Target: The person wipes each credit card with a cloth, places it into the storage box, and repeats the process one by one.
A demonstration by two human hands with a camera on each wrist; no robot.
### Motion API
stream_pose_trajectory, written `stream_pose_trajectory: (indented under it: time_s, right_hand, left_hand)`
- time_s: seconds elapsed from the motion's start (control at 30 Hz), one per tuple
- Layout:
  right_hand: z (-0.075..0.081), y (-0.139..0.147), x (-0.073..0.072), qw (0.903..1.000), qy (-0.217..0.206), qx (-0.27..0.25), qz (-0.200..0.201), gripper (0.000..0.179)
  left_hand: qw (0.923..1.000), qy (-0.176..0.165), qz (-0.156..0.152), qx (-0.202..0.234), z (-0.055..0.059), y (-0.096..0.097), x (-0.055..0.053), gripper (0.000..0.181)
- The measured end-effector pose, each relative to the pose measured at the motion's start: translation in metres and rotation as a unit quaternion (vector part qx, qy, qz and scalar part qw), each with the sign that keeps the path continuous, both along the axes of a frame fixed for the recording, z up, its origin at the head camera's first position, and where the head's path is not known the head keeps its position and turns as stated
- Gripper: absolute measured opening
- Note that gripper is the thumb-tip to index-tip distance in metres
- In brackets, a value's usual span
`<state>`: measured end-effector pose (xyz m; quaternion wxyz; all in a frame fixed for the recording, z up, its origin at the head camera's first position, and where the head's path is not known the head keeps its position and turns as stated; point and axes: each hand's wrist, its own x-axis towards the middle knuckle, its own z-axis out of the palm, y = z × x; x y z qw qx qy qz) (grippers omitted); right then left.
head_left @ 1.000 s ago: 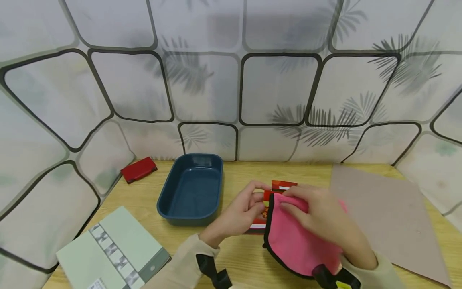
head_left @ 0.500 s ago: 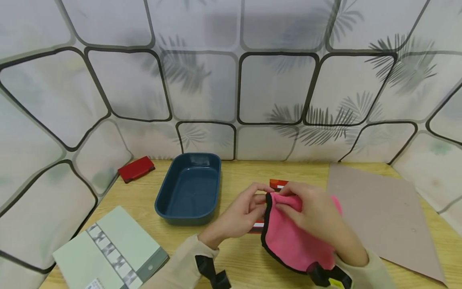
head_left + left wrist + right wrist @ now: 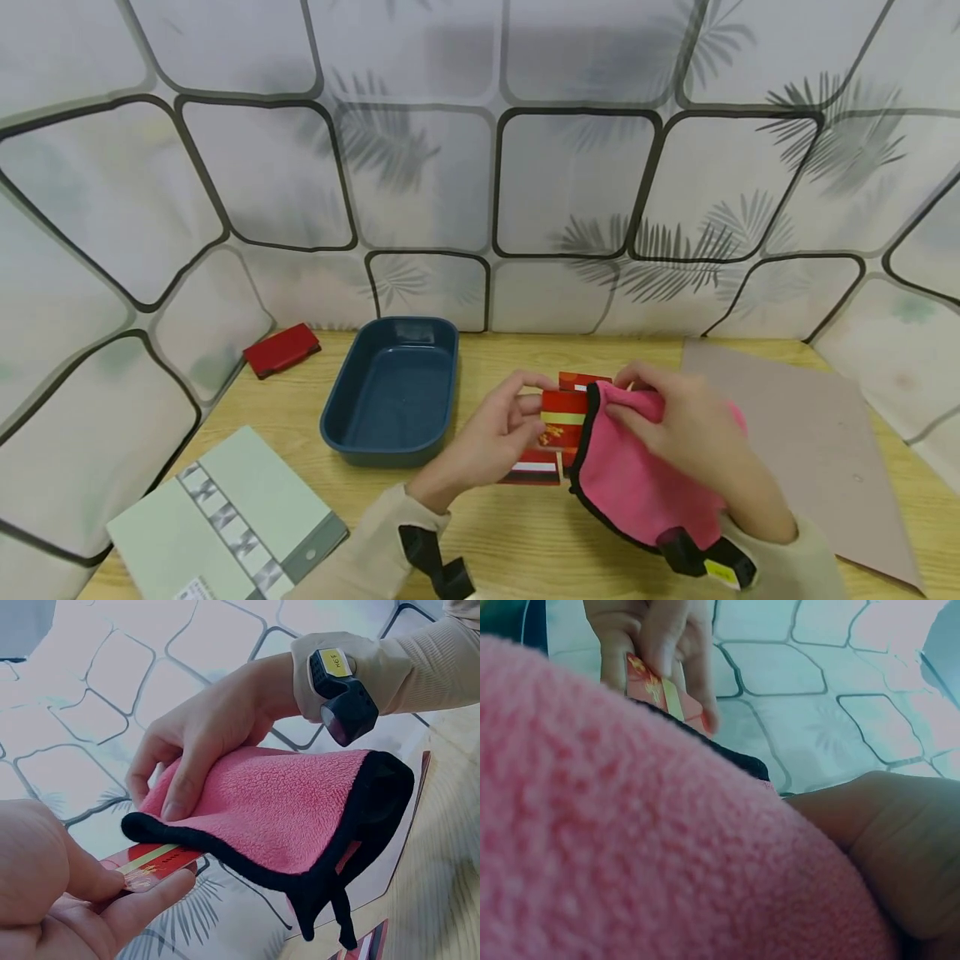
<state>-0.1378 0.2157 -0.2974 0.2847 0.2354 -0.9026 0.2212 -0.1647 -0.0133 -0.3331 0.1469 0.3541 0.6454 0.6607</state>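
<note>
My left hand (image 3: 491, 433) pinches a red card (image 3: 564, 417) with a yellow band and gold print by its left end. The right end of this card goes under a pink fleecy cloth (image 3: 637, 475) with black edging. My right hand (image 3: 678, 429) grips the cloth at its upper part, thumb in front, just right of the card. In the left wrist view the cloth (image 3: 277, 802) hangs in a fold over the card (image 3: 154, 866). The right wrist view is mostly filled by the cloth (image 3: 630, 825), with the card (image 3: 660, 690) in the left fingers beyond it.
Below the hands, red cards with white and black stripes lie on the wooden table (image 3: 510, 550), partly covered. A blue tray (image 3: 393, 454) stands left of them. Farther left are a red case (image 3: 282, 351) and a pale green box (image 3: 225, 517). A beige board (image 3: 802, 450) lies right.
The cloth and right hand first moved left over the card until it was hidden, then moved back right. The card's left part shows again. My left hand has barely moved.
</note>
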Motion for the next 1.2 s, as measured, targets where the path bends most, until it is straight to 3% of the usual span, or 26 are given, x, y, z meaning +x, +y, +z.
stream_pose_trajectory:
  time_s: [0.17, 0.57, 0.7, 0.87, 1.0, 1.2]
  right_hand:
    - [0.002, 0.011, -0.003, 0.9996, 0.022, 0.006, -0.016, 0.029]
    - [0.009, 0.029, -0.003, 0.9985, 0.039, 0.017, -0.035, 0.027]
    - [0.011, 0.025, -0.001, 0.9990, 0.042, 0.012, -0.004, 0.028]
    - [0.009, 0.008, 0.003, 0.9986, 0.012, 0.012, 0.050, 0.028]
    - [0.004, -0.006, 0.004, 0.9953, -0.019, 0.003, 0.095, 0.026]
    - [-0.003, -0.016, 0.003, 0.9933, -0.032, 0.005, 0.111, 0.025]
  left_hand:
    - [1.0000, -0.006, 0.001, 0.007, 0.002, -0.002, -0.001, 0.035]
    - [0.9982, -0.011, 0.059, 0.003, 0.006, -0.004, -0.001, 0.037]
    - [0.9967, -0.017, 0.079, -0.003, 0.007, -0.004, -0.001, 0.037]
    - [0.9970, -0.018, 0.076, -0.006, 0.007, -0.002, 0.001, 0.036]
    - [0.9979, -0.028, 0.059, -0.006, 0.005, 0.000, 0.001, 0.034]
    - [0.9977, -0.060, 0.030, 0.000, 0.004, 0.002, 0.002, 0.036]
